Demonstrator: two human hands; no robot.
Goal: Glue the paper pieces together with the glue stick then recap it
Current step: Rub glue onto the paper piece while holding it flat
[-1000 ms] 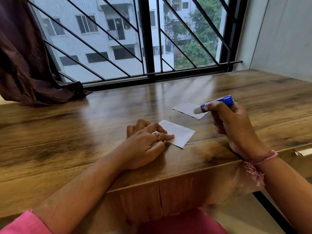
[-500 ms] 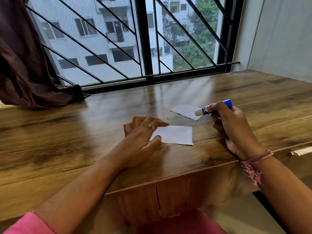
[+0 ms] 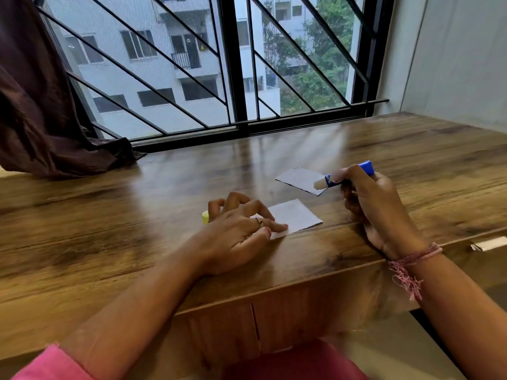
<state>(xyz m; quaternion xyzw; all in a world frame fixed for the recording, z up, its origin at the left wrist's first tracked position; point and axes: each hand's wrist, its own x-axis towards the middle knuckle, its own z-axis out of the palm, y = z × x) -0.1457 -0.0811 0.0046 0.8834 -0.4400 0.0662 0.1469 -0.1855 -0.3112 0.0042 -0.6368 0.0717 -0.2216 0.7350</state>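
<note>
Glue stick (image 3: pixel 343 176): uncapped, gripped in right hand (image 3: pixel 375 207), tip over far paper piece (image 3: pixel 299 179). Near paper piece (image 3: pixel 293 215): turned since a moment before, pinned on table (image 3: pixel 137 215) under left hand (image 3: pixel 238 234) fingers. Yellow cap (image 3: pixel 205 217): newly exposed beside left hand. Gluing judged not begun.

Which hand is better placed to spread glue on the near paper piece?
The right hand: it already grips the uncapped glue stick, while the left hand presses down the near paper piece.

Left hand (image 3: pixel 241 231) resting palm-down with fingers spread, right hand (image 3: pixel 375 204) raised, fingers curled in a grip
</note>
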